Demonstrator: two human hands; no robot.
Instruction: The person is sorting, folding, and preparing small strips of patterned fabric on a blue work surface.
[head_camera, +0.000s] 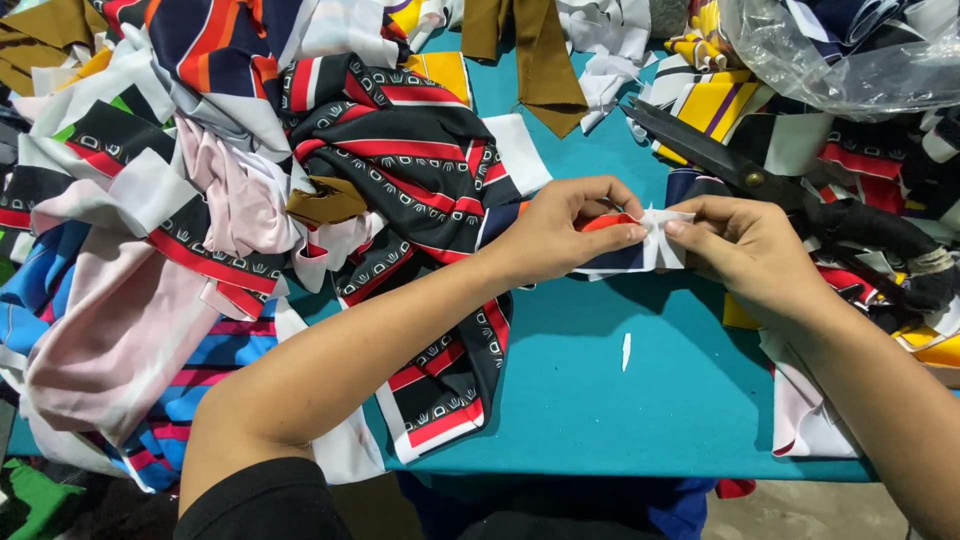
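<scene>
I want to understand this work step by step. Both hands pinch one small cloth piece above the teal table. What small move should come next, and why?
Probably pull the small cloth piece flat between the left hand and right hand: it looks creased where the fingers meet. The scissors lie just behind the right hand, untouched.

Bare forearms, dark clothing

The left hand (560, 235) and right hand (745, 250) wear nothing; a black sleeve (255, 505) covers the left upper arm.
</scene>
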